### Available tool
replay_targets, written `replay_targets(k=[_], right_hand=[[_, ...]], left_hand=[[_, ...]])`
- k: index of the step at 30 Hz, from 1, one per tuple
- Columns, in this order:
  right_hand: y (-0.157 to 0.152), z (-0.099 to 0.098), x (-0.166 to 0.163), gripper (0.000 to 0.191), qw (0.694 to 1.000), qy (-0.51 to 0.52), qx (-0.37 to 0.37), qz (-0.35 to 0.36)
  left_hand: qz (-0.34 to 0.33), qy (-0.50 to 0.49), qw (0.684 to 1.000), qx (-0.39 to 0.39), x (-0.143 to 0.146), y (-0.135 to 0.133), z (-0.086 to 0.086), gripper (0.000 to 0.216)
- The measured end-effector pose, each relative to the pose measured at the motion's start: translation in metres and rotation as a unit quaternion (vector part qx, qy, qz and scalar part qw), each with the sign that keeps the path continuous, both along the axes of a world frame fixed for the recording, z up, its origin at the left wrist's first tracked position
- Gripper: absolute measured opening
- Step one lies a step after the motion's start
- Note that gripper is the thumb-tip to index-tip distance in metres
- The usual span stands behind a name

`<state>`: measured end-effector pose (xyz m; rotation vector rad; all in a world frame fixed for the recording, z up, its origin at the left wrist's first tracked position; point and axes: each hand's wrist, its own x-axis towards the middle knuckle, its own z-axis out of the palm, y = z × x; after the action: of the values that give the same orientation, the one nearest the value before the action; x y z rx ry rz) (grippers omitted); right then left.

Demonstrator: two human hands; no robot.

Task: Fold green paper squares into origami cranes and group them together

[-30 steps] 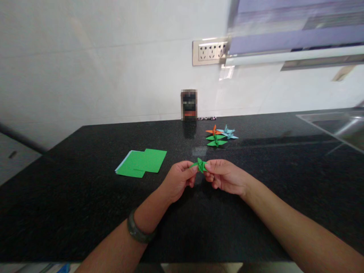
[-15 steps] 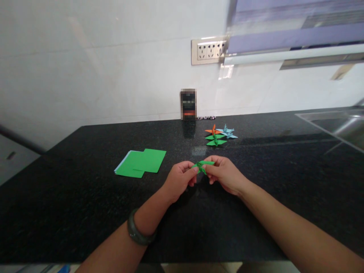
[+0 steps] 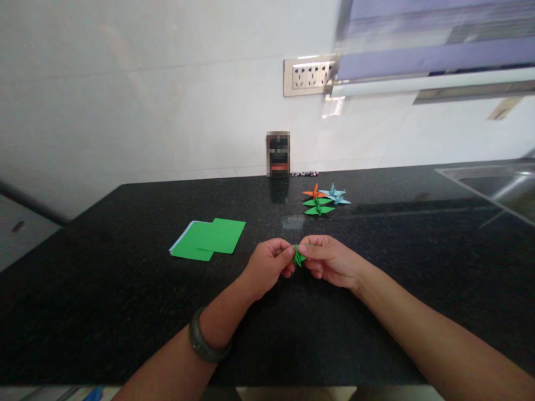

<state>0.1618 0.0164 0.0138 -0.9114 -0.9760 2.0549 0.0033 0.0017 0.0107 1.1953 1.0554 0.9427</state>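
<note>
A small folded green paper piece (image 3: pixel 298 255) is pinched between both hands, just above the black countertop (image 3: pixel 104 289). My left hand (image 3: pixel 267 267) grips its left side with thumb and fingers closed; a dark bangle sits on that wrist. My right hand (image 3: pixel 332 260) pinches the right side, fingers curled. Only a sliver of the paper shows between the fingertips. Behind the hands lie three finished origami figures: an orange one (image 3: pixel 314 192), a light blue one (image 3: pixel 335 195) and a green one (image 3: pixel 318 206).
A stack of green paper sheets (image 3: pixel 208 238) lies on the counter to the left. A dark box (image 3: pixel 278 154) stands against the white wall, under a row of wall sockets (image 3: pixel 308 76). A steel sink (image 3: pixel 497 186) is at the far right.
The hands have closed in on the green paper; it looks smaller and more hidden than before, with its wings no longer spread. The hands dropped slightly toward the counter.
</note>
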Motion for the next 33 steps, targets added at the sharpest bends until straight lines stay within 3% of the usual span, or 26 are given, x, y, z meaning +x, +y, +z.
replay_targets(k=[4,10,15,33], right_hand=[[0.0018,-0.0008,0.0007,0.028,0.997,0.060,-0.055,0.007],[0.0029,-0.0026,0.0007,0.021,0.992,0.111,-0.063,0.008],[0.0028,-0.0016,-0.0002,0.021,0.989,0.125,-0.072,0.011],[0.0010,0.0002,0.0016,0.016,0.986,0.138,-0.092,0.018]], left_hand=[[-0.006,-0.048,0.998,-0.026,-0.0003,0.0005,-0.0031,0.030],[-0.046,-0.175,0.976,-0.120,-0.0023,0.0013,-0.0039,0.038],[-0.057,-0.272,0.951,-0.133,-0.0032,0.0008,0.0004,0.033],[-0.050,-0.291,0.947,-0.129,-0.0034,0.0007,0.0002,0.026]])
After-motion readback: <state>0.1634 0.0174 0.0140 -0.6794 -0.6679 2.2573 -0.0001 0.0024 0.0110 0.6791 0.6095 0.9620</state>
